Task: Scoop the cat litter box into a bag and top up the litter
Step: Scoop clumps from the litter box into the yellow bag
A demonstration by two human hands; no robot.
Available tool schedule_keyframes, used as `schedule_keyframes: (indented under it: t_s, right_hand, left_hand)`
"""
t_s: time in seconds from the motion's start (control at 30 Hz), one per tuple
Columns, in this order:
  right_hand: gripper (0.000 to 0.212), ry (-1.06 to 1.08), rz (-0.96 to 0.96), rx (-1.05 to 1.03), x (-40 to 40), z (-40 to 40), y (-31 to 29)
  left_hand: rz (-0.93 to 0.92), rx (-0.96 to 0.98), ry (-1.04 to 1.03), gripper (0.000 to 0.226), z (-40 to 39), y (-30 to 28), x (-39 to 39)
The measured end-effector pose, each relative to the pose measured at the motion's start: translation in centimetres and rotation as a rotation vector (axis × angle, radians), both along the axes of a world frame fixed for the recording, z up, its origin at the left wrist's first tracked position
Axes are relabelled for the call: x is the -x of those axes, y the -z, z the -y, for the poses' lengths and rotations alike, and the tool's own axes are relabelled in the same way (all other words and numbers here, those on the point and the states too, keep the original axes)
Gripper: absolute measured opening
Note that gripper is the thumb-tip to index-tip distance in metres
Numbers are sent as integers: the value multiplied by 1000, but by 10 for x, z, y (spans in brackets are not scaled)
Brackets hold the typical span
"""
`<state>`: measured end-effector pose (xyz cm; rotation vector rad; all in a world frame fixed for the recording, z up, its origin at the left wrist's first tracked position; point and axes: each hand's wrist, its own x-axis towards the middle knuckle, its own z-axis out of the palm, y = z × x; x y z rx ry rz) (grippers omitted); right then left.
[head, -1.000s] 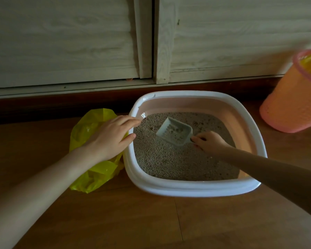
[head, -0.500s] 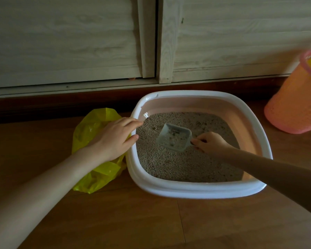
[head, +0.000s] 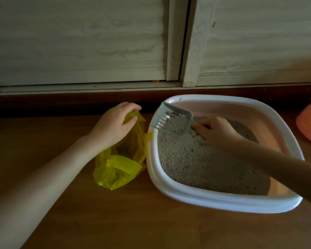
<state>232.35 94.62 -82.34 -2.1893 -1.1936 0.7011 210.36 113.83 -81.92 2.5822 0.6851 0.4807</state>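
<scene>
1. The right hand [head: 216, 130] is closed around the handle of a slotted grey scoop [head: 173, 120], held over the far left corner of the litter box [head: 223, 200].
2. The scoop carries some litter.
3. The left hand [head: 113, 124] pinches the top of the yellow bag [head: 122, 164].
4. The bag lies on the wooden floor [head: 115, 221], touching the box's left edge.
5. Grey litter [head: 205, 166] fills the box.
</scene>
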Motion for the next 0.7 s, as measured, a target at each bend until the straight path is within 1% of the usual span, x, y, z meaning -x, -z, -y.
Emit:
schedule_keyframes:
  t_s: [0.1,0.17,0.23,0.37,0.5,0.53,0.6,0.63,0.7]
  right_hand:
    - [32,-90,8,29,19,-22,-15]
    - [35,-151,51,32,33,-35,-20]
    - [38,-224,155,47,46,-46,-20]
    - [35,-304,371,87,69,-63,-6]
    - [15,-466,726,115,93,-76,6]
    - [15,-503,795,121,97,-79,9]
    - [23,-555,943,67,102,-82,13]
    - [27,-542,981,42,101,-84,16]
    - [24,-498,1038,-110,97,-84,22]
  left_hand:
    - [22,2,-66,29,-21,-1,19]
    - [40,18,-123,26,-31,2,30]
    - [45,36,-154,26,-36,6,39]
    - [4,49,-161,27,-39,13,49]
    - [-10,55,-159,27,-42,13,55]
    - [-11,57,-159,27,-43,12,57]
    - [-12,60,-156,27,-44,12,58]
    - [-13,60,-154,26,-44,12,59]
    - [-18,61,-148,26,-44,12,61]
